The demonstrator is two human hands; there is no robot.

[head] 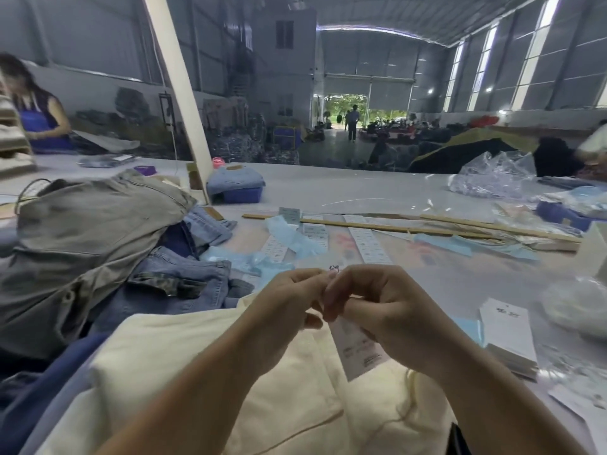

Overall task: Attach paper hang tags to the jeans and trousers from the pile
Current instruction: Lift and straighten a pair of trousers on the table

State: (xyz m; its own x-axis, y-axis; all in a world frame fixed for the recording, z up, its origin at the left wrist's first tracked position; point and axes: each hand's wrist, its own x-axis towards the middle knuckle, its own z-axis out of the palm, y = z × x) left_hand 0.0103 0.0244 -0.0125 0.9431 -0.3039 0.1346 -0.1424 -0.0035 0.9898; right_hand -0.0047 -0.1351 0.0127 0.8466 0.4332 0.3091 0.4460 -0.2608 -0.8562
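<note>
**Tagging station: cream trousers, one hang tag in hand**

- Left hand (289,302): fingers curled, tips meeting the right hand's at the tag's top end; whether they pinch the tag or its string cannot be told.
- Right hand (384,310): fingers curled, pinching the upper end of the paper hang tag (358,349), which hangs down over the cloth.
- Cream trousers (203,372): spread on the tabletop (443,277) directly beneath both hands.
- Pile of garments (98,244): left of the hands; grey-green trousers over blue jeans (184,284).
- Stack of white hang tags (507,336): right of the hands.
- Strips of printed labels (369,244): beyond the hands.
</note>
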